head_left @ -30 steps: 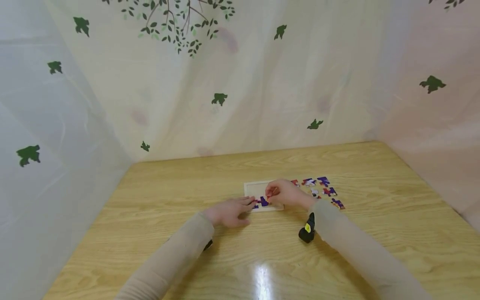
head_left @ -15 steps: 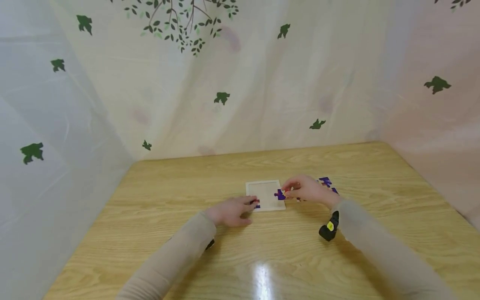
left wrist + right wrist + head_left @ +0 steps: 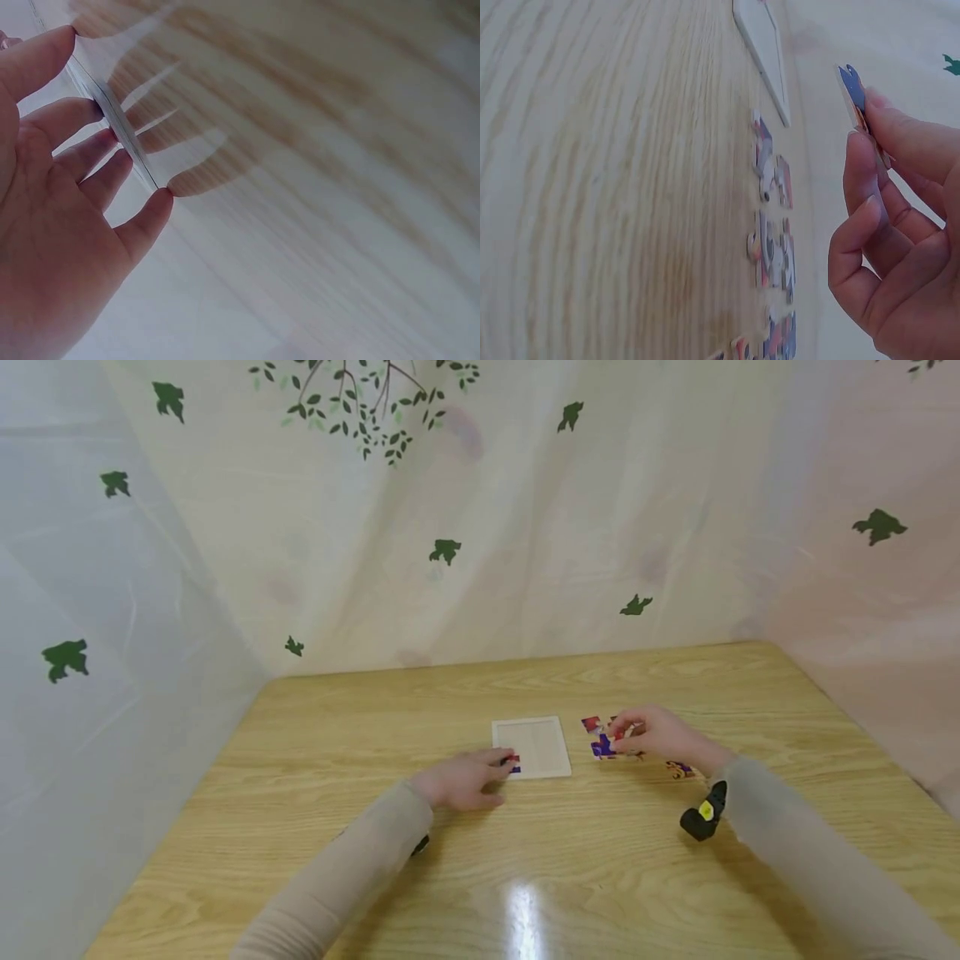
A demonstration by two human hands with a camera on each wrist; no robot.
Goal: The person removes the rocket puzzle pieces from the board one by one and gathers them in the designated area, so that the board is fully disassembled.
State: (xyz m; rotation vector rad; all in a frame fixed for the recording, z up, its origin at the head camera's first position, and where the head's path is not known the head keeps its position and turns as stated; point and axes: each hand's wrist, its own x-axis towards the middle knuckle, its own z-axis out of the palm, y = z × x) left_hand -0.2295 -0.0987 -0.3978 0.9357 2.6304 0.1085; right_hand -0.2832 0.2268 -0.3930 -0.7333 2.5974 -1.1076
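Observation:
My right hand (image 3: pixel 666 735) pinches a purple-and-red jigsaw piece (image 3: pixel 602 747) between thumb and fingertips, held above the loose pieces. In the right wrist view this piece (image 3: pixel 853 90) is lifted clear of the table, tilted nearly on edge. My left hand (image 3: pixel 463 781) rests with spread, relaxed fingers at the lower left corner of a pale puzzle tray (image 3: pixel 565 747). Its fingertips partly cover a small red-and-purple piece (image 3: pixel 515 765) lying in that corner. In the left wrist view the fingers touch the tray's edge (image 3: pixel 120 124).
Loose jigsaw pieces lie right of the tray, among them a red-and-white one (image 3: pixel 591 724) and a purple-and-orange one (image 3: pixel 680 769). My right hand hides some of them. A wooden table (image 3: pixel 360 718) bears everything, and a printed curtain (image 3: pixel 510 527) hangs behind it.
My right hand has moved rightward from the tray to over the loose pieces, taking the purple-and-red jigsaw piece along. My left hand stays at the tray's corner.

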